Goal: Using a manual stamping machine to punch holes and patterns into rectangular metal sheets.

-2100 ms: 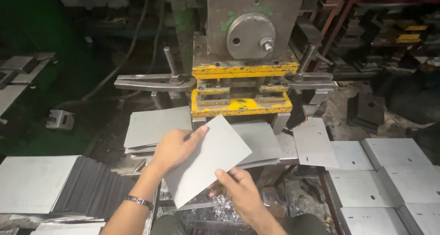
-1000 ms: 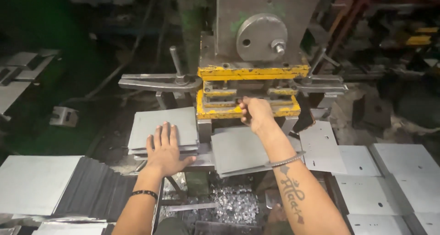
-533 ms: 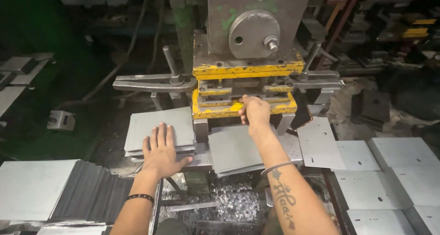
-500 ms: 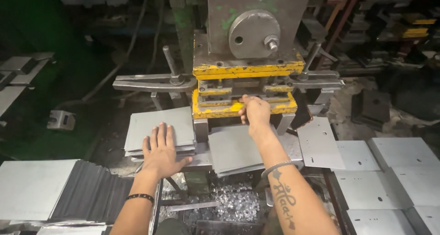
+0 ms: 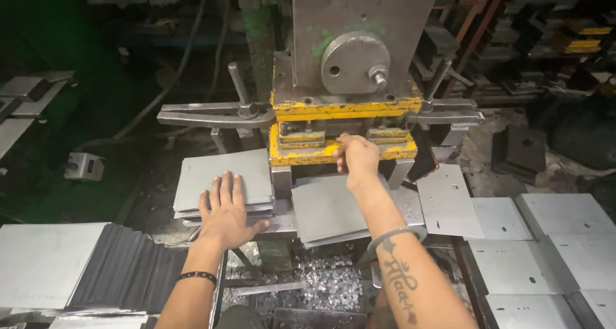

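While flat, left hand (image 5: 226, 215) on sheet stack (image 5: 221, 178)

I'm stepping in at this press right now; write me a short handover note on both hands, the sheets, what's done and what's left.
Left hand: flat, palm down, on the stack of plain grey sheets left of the press.
Right hand: at the yellow die, fingers on the far edge of the sheet lying on the press bed, its far edge at the die.
Done: sheets with holes lie in rows on the right.
Left: the stack under the left hand, and a fanned row of sheets at the lower left.
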